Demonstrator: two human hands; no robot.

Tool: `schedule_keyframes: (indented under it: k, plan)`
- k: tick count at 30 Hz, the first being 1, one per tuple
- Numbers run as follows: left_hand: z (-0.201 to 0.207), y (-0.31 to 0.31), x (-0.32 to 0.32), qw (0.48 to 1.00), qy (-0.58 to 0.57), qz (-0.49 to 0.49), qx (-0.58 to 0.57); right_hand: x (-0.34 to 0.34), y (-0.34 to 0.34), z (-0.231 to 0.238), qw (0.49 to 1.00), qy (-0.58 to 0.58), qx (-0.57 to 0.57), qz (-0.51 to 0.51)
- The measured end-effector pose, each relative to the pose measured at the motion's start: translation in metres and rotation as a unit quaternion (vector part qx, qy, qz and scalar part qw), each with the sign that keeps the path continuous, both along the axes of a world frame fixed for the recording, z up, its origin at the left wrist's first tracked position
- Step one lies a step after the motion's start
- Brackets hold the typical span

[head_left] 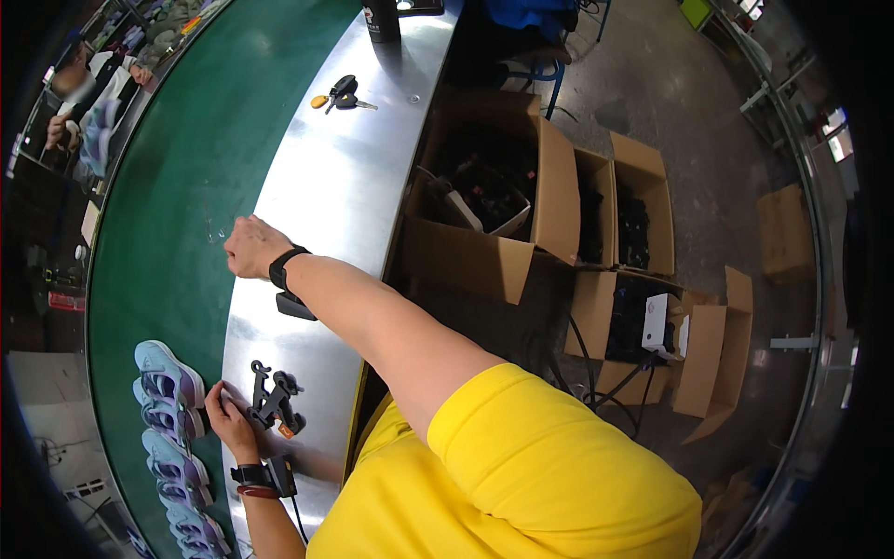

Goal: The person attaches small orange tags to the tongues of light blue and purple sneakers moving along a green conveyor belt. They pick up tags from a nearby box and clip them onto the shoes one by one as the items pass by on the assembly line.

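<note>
My right hand [254, 247] is stretched out over the near edge of the green belt [200, 186], its fingers curled closed. Whatever it holds, if anything, is hidden. Small clear, shiny specks lie on the belt just beyond it. My left hand [232, 427] rests lower down at the seam between belt and metal ledge [321, 186], fingers extended and apart, with nothing seen in it. Beside its fingertips stands a light blue and purple sneaker [169, 373], the front one in a row of several sneakers [177, 466]. Black plastic brackets [276, 399] lie on the ledge near that hand.
Keys [345, 96] with a yellow tag and a black bottle [380, 20] stand farther up the ledge. Open cardboard boxes [480, 265] with dark contents fill the floor at right, with black cables [589, 373] among them. A co-worker [88, 88] handles a shoe across the belt.
</note>
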State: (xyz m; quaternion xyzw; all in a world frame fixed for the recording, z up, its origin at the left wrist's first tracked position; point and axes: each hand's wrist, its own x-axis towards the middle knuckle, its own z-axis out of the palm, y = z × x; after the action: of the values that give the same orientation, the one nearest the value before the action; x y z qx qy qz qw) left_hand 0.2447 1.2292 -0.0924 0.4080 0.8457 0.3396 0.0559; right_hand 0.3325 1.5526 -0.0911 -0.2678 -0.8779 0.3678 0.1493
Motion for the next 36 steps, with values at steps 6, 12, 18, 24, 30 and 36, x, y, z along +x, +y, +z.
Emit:
schedule_keyframes:
  k: [6,12,18,24,30,36]
  plan:
    - [0.001,0.003,0.000,1.000,-0.002,-0.002,0.007,0.000,0.001,0.001,0.999,0.013,0.040,-0.005]
    - [0.000,0.001,-0.003,1.000,0.014,-0.012,0.017,0.004,-0.001,0.004,0.996,0.042,0.070,-0.029]
    - [-0.013,-0.003,-0.008,0.998,-0.036,-0.016,0.049,0.008,0.003,0.000,0.996,0.014,0.092,0.004]
    - [-0.016,-0.011,-0.013,0.996,-0.047,-0.012,0.070,0.005,0.000,0.009,0.997,-0.014,0.071,0.025]
    - [-0.022,-0.014,-0.019,0.994,-0.069,-0.017,0.085,0.008,0.002,0.001,0.997,0.002,0.080,0.006]
    - [-0.019,-0.025,-0.016,0.994,-0.063,0.001,0.093,-0.002,0.001,-0.009,0.991,0.043,0.124,0.020]
